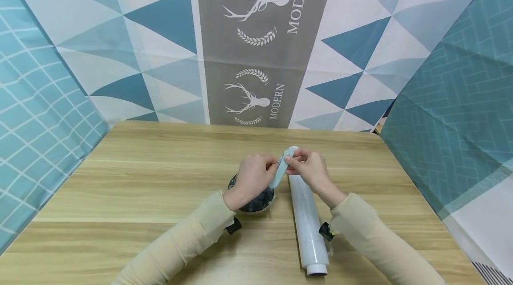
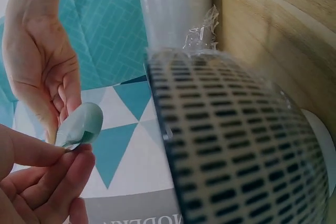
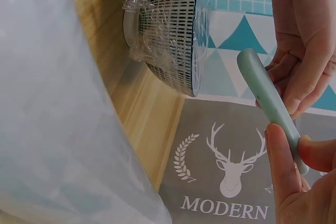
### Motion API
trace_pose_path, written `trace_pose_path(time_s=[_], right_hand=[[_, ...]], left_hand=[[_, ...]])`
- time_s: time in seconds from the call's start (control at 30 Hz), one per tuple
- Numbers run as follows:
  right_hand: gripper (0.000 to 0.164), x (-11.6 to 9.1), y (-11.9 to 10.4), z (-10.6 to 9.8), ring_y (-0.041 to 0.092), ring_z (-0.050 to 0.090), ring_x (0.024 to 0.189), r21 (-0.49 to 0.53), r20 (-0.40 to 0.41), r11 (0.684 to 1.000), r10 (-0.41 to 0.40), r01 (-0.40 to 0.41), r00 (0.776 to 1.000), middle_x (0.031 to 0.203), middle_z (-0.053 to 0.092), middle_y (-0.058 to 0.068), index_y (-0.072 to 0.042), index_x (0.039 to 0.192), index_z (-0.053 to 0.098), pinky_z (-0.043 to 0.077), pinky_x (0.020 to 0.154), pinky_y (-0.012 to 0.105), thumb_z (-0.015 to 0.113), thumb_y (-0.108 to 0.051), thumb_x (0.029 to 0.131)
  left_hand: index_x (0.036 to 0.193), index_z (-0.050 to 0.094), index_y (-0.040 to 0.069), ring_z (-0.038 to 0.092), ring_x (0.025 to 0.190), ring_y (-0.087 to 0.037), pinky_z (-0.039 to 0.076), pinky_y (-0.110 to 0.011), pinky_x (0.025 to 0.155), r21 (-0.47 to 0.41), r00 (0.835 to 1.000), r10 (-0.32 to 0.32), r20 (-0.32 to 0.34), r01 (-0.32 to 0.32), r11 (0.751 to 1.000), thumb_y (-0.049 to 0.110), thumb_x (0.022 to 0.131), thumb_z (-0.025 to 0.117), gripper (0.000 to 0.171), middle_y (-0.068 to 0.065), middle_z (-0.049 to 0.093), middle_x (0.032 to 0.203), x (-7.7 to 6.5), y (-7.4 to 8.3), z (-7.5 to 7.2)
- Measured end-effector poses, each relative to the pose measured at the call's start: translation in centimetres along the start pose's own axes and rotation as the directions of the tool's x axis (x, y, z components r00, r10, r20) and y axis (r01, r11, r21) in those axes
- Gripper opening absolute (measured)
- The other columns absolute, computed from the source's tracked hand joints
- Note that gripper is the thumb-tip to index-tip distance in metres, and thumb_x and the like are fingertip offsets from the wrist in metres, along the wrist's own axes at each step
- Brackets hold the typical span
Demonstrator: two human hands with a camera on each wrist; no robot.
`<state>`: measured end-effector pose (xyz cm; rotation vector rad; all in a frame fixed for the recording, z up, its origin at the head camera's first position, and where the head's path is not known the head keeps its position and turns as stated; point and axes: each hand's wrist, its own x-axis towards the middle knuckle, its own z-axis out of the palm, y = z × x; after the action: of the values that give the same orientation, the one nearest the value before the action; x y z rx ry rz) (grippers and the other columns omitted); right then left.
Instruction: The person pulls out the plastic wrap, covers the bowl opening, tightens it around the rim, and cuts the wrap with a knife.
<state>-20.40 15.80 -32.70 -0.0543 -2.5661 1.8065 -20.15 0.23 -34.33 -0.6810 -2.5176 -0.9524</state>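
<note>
A slim pale green folding knife (image 1: 279,173), with a small round pivot near its far end, is held up between both hands over the table. My right hand (image 1: 313,170) pinches its pivot end between thumb and fingers, as the right wrist view shows. The left hand (image 1: 251,177) pinches at its side with thumb and forefinger; these fingertips partly hide the spot. Below the left hand stands a bowl (image 3: 170,30) with rows of dark dashes, clear film clinging round its outside. Part of the bowl is hidden by the left hand in the head view.
A long roll of cling film (image 1: 307,227) lies on the wooden table (image 1: 140,187), right of the bowl and below the right forearm. Patterned cloth (image 1: 160,44) hangs behind the table and along both sides.
</note>
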Motion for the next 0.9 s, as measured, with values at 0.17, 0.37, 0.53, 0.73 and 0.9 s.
trace_pose_path(time_s=[0.17,0.37,0.53,0.73,0.9], right_hand=[[0.023,-0.1,0.3,-0.4,0.024,0.068,0.07,-0.01,0.018,1.0,-0.017,0.017,1.0,0.086,0.061,0.012,0.004,0.102,0.06,0.055,0.064,0.03,0.061,-0.013,0.086],[0.023,-0.3,0.6,-0.6,0.02,0.065,0.07,-0.078,0.047,0.991,-0.107,0.111,0.993,0.091,0.061,0.016,0.005,0.103,0.059,0.055,0.067,0.034,0.059,-0.012,0.088],[0.028,-0.6,0.8,-1.3,0.011,0.056,0.074,-0.107,0.015,0.987,-0.122,0.123,0.992,0.093,0.057,0.014,0.007,0.109,0.057,0.053,0.068,0.027,0.055,-0.014,0.09],[0.028,-1.0,2.0,-3.5,0.013,0.046,0.078,-0.155,-0.031,0.987,-0.044,0.039,0.999,0.092,0.052,0.01,0.006,0.11,0.055,0.047,0.064,0.019,0.049,-0.016,0.093],[0.03,-1.2,3.1,-5.0,0.017,0.047,0.082,-0.224,-0.027,0.975,-0.013,0.006,1.0,0.095,0.05,0.014,0.007,0.112,0.051,0.046,0.066,0.023,0.045,-0.016,0.095]], left_hand=[[0.085,0.073,0.008,0.045,0.044,0.0,0.036,-0.014,0.041,-0.018,1.0,-0.001,0.028,0.002,1.0,0.011,0.085,0.06,0.013,-0.001,0.068,0.069,0.0,0.2,0.0],[0.085,0.072,0.01,0.044,0.046,-0.002,0.034,-0.016,0.043,-0.049,0.994,0.007,0.107,-0.001,0.999,0.013,0.086,0.062,0.011,0.002,0.068,0.071,-0.1,0.0,-0.4],[0.088,0.071,0.01,0.054,0.057,-0.005,0.039,-0.019,0.047,-0.112,0.981,-0.06,0.184,0.082,0.99,0.01,0.088,0.057,0.014,0.002,0.068,0.075,-0.3,-1.1,-1.4],[0.093,0.07,0.007,0.053,0.056,-0.003,0.035,-0.02,0.046,-0.124,0.984,-0.066,0.167,0.087,0.988,0.004,0.086,0.054,0.018,-0.001,0.069,0.075,-0.7,-2.7,-3.1],[0.098,0.069,0.009,0.054,0.06,-0.01,0.037,-0.024,0.051,-0.107,0.97,-0.142,0.199,0.165,0.98,0.009,0.088,0.053,0.019,-0.001,0.07,0.085,-0.7,-3.9,-4.8]])
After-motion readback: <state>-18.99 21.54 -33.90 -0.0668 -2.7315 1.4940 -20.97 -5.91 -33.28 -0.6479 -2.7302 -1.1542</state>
